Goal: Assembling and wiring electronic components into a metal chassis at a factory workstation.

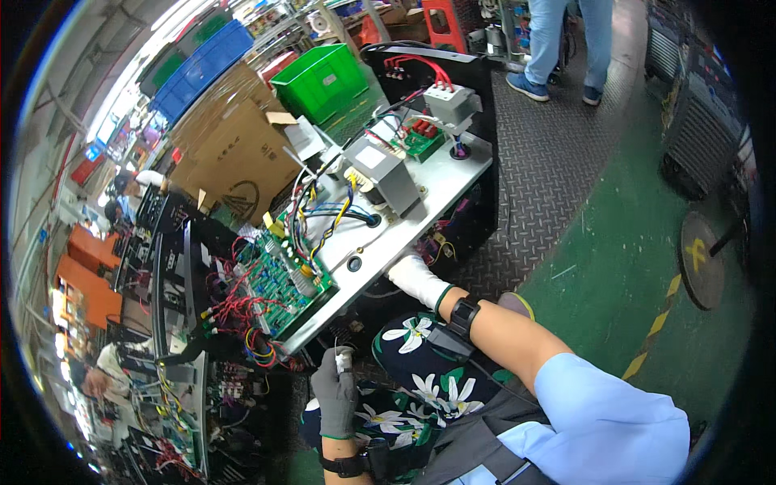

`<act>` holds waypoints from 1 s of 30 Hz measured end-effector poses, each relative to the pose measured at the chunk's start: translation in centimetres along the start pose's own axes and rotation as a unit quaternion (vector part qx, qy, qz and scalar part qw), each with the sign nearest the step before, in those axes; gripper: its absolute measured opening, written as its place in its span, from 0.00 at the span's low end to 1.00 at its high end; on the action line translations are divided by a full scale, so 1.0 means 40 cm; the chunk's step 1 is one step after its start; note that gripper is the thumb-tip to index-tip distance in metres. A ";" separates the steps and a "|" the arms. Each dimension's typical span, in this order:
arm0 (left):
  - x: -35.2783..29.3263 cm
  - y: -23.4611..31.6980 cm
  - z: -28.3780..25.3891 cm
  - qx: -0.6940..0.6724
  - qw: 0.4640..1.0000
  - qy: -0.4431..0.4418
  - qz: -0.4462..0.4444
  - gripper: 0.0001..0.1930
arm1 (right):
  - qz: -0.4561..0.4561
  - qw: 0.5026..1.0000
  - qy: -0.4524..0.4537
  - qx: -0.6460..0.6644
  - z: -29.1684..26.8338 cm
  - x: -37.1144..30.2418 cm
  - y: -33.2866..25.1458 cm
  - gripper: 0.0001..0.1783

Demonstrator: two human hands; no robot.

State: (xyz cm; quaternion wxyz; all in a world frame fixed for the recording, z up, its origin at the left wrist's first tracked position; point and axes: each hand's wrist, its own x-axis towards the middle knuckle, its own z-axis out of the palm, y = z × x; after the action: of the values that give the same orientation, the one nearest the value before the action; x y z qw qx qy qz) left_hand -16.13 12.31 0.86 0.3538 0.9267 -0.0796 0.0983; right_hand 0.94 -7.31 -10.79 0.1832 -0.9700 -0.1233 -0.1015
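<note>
An open machine chassis with a white metal shelf (pixel 368 257) stands tilted before me. My left hand (pixel 335 396), in a grey glove, is closed below the shelf's near edge. A small white part (pixel 343 360) shows at its fingertips, too small to name surely. My right hand (pixel 416 280), in a white glove, reaches under the shelf's edge, where its fingers are hidden. On the shelf sit a green circuit board (pixel 283 283) with many wires, a grey boxed transformer (pixel 384 174) and a smaller grey block (pixel 451 105) with red cables.
Beyond the chassis stand a large cardboard box (pixel 234 153), a green crate (pixel 321 83) and a blue crate (pixel 202 71). More wired chassis (pixel 174 388) line the left. A person in blue trousers (pixel 550 36) stands far right of centre. Dark machines (pixel 703 121) stand at right.
</note>
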 end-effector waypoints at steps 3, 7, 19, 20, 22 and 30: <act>0.006 0.019 0.014 -0.016 1.000 0.004 0.006 0.11 | 0.071 0.983 -0.047 0.163 -0.064 -0.055 0.036 0.16; 0.014 0.036 0.033 0.007 1.000 -0.022 0.005 0.08 | 0.217 0.883 -0.056 0.412 -0.183 -0.078 0.044 0.20; 0.025 0.051 0.064 0.044 0.996 -0.073 0.021 0.11 | -0.186 0.972 -0.053 -0.134 -0.008 -0.114 0.120 0.13; 0.019 0.050 0.066 0.056 0.995 -0.076 -0.007 0.10 | -0.198 0.972 -0.047 -0.118 -0.019 -0.110 0.116 0.14; 0.014 0.037 0.072 0.059 0.995 -0.083 0.010 0.09 | -0.042 0.995 -0.093 0.016 -0.130 -0.125 0.056 0.27; 0.014 0.051 0.080 0.079 0.994 -0.079 0.007 0.10 | 0.159 0.877 -0.052 0.450 -0.151 -0.095 0.002 0.16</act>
State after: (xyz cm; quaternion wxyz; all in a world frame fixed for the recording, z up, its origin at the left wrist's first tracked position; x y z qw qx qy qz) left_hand -15.63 8.62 -0.03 0.2716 0.9560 -0.1058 0.0333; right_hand -3.58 -10.43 -6.25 0.6068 -0.7935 -0.0087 0.0464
